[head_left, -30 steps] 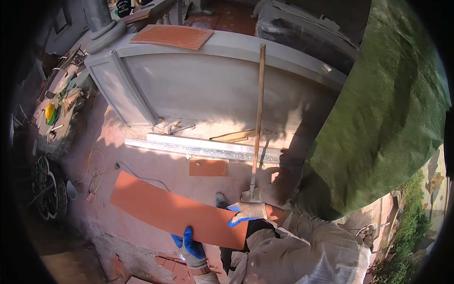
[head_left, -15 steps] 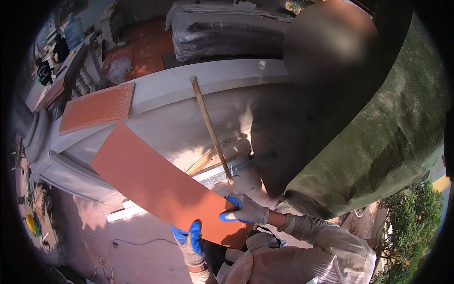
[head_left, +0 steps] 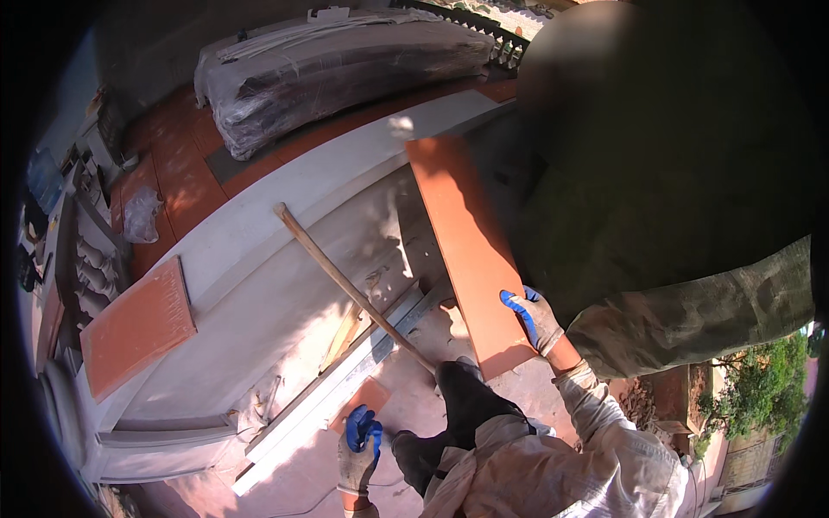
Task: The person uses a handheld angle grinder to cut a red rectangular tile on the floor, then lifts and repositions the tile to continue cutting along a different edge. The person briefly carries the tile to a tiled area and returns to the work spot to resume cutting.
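Observation:
A long, flat terracotta-orange tile [head_left: 466,250] stands tilted, its upper end at the white ledge. My right hand [head_left: 534,321], in a grey glove with blue fingers, grips the tile's right edge near its lower end. Apart from the tile, my left hand [head_left: 356,449] hangs lower down in a matching glove, its fingers curled but separated, with nothing visible in them. Just beyond that hand lies a smaller orange piece [head_left: 371,395] on the floor, partly covered by the glove. The tile's lower end is close to my knees.
A wooden pole [head_left: 345,281] leans on the white ledge [head_left: 259,203]. Long pale bars [head_left: 319,401] lie below it. Another orange tile [head_left: 142,328] rests at the ledge's left. Behind sits a plastic-wrapped bundle [head_left: 345,82]; a green cover [head_left: 699,319] hangs at right.
The tile has swung from the left to the right and now stands more upright. My left hand has let go of it; my right hand keeps its grip. The view has also turned.

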{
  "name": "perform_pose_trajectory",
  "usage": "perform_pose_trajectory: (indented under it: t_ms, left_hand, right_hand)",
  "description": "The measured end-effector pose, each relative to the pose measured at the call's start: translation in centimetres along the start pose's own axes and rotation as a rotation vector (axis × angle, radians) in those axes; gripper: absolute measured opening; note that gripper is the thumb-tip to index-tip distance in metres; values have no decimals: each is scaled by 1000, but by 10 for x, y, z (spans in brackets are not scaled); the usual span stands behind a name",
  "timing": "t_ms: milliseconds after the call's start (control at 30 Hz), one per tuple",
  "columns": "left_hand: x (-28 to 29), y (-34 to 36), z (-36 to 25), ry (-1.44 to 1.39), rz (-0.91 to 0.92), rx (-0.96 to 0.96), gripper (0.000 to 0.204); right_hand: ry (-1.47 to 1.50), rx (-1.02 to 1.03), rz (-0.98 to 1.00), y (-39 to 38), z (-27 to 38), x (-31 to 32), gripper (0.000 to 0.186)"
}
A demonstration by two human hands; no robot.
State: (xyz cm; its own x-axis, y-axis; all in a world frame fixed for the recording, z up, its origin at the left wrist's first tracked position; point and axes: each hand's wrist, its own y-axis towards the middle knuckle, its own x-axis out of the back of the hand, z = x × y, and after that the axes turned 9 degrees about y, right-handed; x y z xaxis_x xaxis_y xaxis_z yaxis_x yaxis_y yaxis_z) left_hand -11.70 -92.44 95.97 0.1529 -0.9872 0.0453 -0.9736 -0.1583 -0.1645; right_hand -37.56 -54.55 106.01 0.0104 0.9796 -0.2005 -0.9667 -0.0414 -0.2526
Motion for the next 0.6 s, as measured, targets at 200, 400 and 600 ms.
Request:
perform_pose_trajectory:
  t_ms: [200,400,600]
  left_hand:
    - [-16,87,-29,327,-15,21,52]
    - [-109,326,-120,707,-147,-446,53]
    - [-192,670,-182,1268,-328,-452,92]
  right_hand:
    - [-292,147,-280,56,8,81,31]
    - [127,144,-343,177,-14,164,32]
    - [260,7,-362,310,-30,225,38]
